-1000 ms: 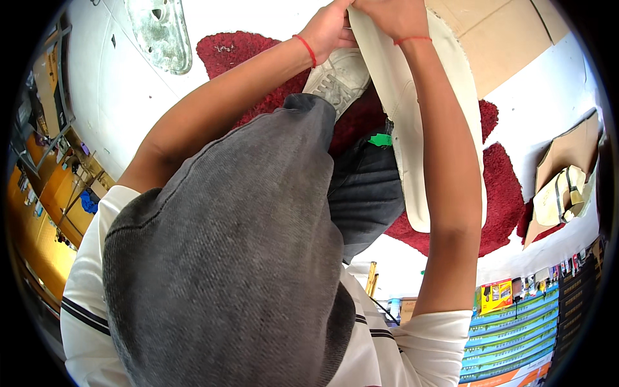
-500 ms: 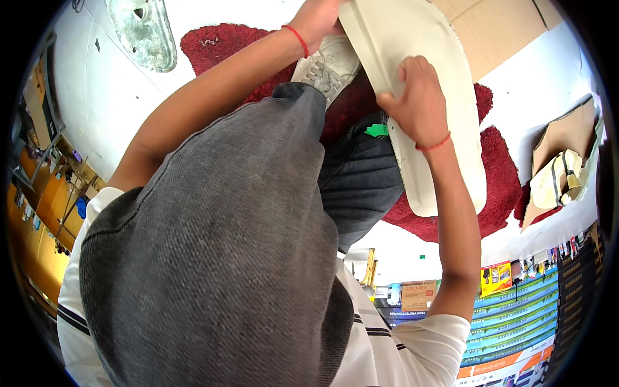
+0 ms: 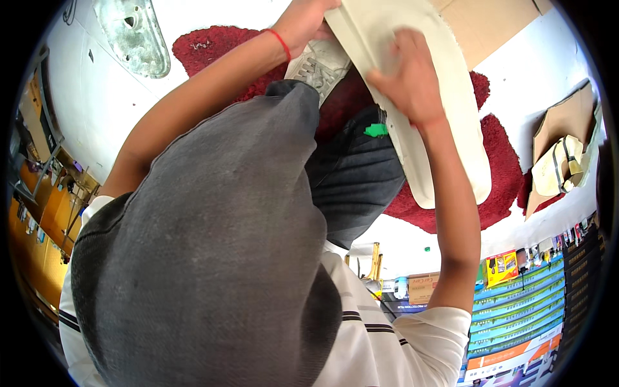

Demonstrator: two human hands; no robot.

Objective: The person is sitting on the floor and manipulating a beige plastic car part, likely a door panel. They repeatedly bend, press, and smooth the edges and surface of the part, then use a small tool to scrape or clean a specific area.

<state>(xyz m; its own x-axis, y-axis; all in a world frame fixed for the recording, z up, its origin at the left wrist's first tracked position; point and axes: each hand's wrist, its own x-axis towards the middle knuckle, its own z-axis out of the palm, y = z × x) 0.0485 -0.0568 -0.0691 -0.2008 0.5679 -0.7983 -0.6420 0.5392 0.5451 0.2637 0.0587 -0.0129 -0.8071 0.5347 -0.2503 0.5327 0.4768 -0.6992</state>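
A long cream moulded panel [image 3: 451, 122] with rounded ends and a raised rim lies aslant over my dark trouser leg [image 3: 358, 177]. At the top, my left hand [image 3: 304, 29] grips its left edge; some fingertips are hidden. My right hand [image 3: 416, 84] rests on the panel's face, thumb apart from the fingers, which motion blurs. I see nothing held in it. A small green piece [image 3: 376, 130] shows beside the panel's left edge. My pale laced shoe [image 3: 319, 69] is below my left hand.
Dark red shaggy mats [image 3: 503, 168] lie on the white floor. A flat cardboard sheet [image 3: 493, 29] is at the top right. A worn metal plate [image 3: 132, 35] lies at the upper left. Cardboard with a cream piece [image 3: 558, 164] is at the right, above stacked boxes [image 3: 516, 300].
My right hand has slid up the panel, away from me, with its fingers less curled. My left hand still grips the edge. The whole view has shifted slightly.
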